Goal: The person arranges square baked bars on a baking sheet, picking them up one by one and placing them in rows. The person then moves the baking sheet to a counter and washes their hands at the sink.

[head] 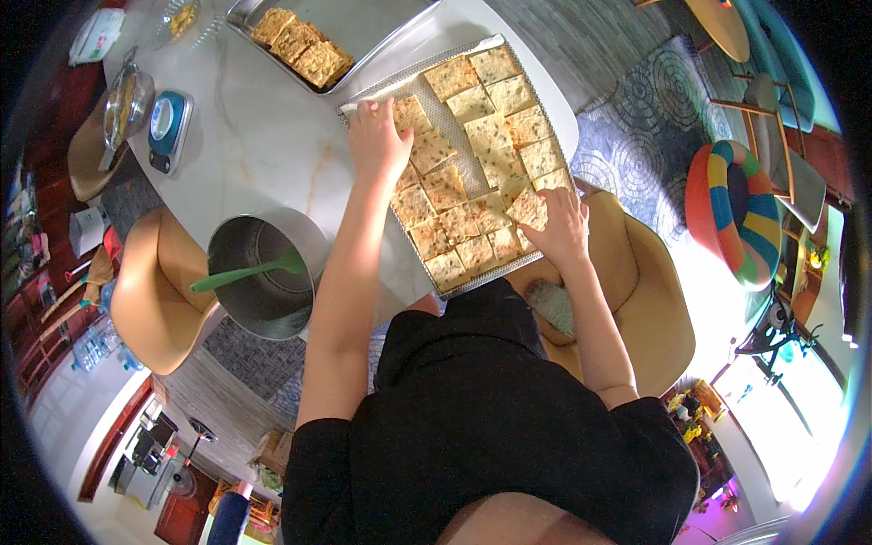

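A perforated metal tray (470, 160) lies at the table's near edge, carrying several square, seeded crackers (499, 138) in rows. A strip of bare mesh runs down between the rows. At the tray's left rim is my left hand (381, 143), its thumb against a cracker (411, 114) in the left column. Its other fingertips are curled by the rim, and whether they grip anything is hidden. My right hand (564, 221), at the tray's lower right, pinches a square cracker (528, 208) that sits tilted over its neighbours.
A deep metal tray (381, 34) holding browner, stacked crackers (303, 49) stands behind. Left on the marble-look table (252, 136) are a metal pot (266, 310) with a green spatula (238, 274), a kitchen scale (169, 133) and a glass bowl (178, 22). Tan chairs (160, 293) flank the table.
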{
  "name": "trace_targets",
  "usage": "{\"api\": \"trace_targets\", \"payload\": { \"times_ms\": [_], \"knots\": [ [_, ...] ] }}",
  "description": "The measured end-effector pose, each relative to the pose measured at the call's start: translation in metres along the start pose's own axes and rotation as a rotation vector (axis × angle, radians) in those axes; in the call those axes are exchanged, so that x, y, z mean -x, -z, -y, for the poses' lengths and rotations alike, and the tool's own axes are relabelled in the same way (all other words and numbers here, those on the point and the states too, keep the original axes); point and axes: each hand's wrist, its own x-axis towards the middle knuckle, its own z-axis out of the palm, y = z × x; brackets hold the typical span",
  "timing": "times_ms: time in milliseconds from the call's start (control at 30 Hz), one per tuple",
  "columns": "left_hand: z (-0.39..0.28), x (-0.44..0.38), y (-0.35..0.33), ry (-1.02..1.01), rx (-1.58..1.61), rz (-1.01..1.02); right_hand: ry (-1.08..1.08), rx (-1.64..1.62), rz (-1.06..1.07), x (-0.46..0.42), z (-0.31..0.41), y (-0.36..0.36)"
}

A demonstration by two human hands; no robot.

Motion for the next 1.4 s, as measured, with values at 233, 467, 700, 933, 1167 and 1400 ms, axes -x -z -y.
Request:
{"api": "trace_targets", "payload": {
  "times_ms": [233, 467, 700, 933, 1167, 1400],
  "knots": [
    [0.003, -0.031, 0.001, 0.103, 0.022, 0.146, -0.021, -0.019, -0.006, 0.003, -0.002, -0.002],
    [0.033, -0.042, 0.01, 0.31, 0.596, 0.215, -0.025, -0.037, -0.046, 0.007, -0.003, -0.004],
    [0.03, -0.021, -0.002, 0.727, 0.935, 0.094, -0.035, -0.071, -0.037, 0.005, -0.003, -0.005],
    [-0.005, -0.009, 0.006, 0.121, 0.161, 0.083, -0.031, -0.077, -0.065, 0.007, -0.006, -0.01],
    [-0.014, -0.014, -0.004, -0.024, -0.044, 0.056, -0.049, -0.083, -0.039, 0.006, -0.006, -0.011],
    [-0.013, -0.017, 0.002, -0.079, 0.076, -0.002, -0.027, -0.093, -0.073, 0.008, -0.008, -0.013]
  ]
}}
